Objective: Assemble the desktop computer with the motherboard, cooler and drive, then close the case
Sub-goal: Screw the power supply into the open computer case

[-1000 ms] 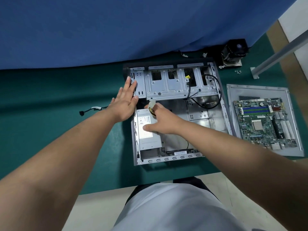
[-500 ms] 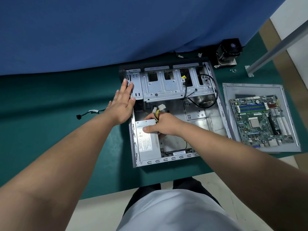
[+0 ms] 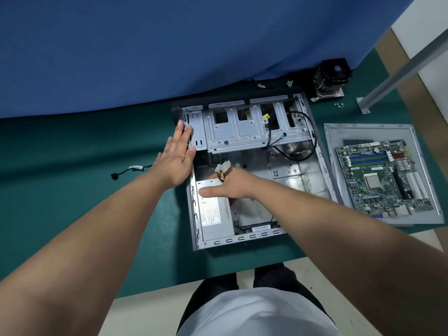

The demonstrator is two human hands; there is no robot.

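Case: the open grey sheet-metal computer case (image 3: 312,180) lies on its side at the centre of the frame on the dark green tabletop (image 3: 72,180), side panel off, bare floor showing inside.
Drive cage: a silver perforated metal drive cage (image 3: 244,132) spans the upper part of the case; a looped black cable (image 3: 312,132) hangs at its right end.
Power supply: a grey box-shaped power supply with a white label (image 3: 215,214) sits in the lower left corner of the case, flush against the left wall.
Left hand: the left hand (image 3: 178,156) lies flat with fingers spread on the upper left edge of the case; its grip is apart and holds nothing.
Right hand: the right hand (image 3: 232,184) rests on the top of the power supply, thumb pointing left; its grip is clamped on a bundle of yellow and black wires with white plastic connectors (image 3: 221,169).
Motherboard: the green rectangular motherboard with blue memory slots (image 3: 383,175) lies at the right of the frame on a flat grey metal side panel (image 3: 363,132), apart from the case.
Cooler: the black fan-topped CPU cooler (image 3: 332,77) stands at the upper right, beyond the case, against the blue cloth backdrop (image 3: 169,44).
Loose cable: a short black cable with a white tag (image 3: 132,169) lies on the tabletop at the left, apart from the case.
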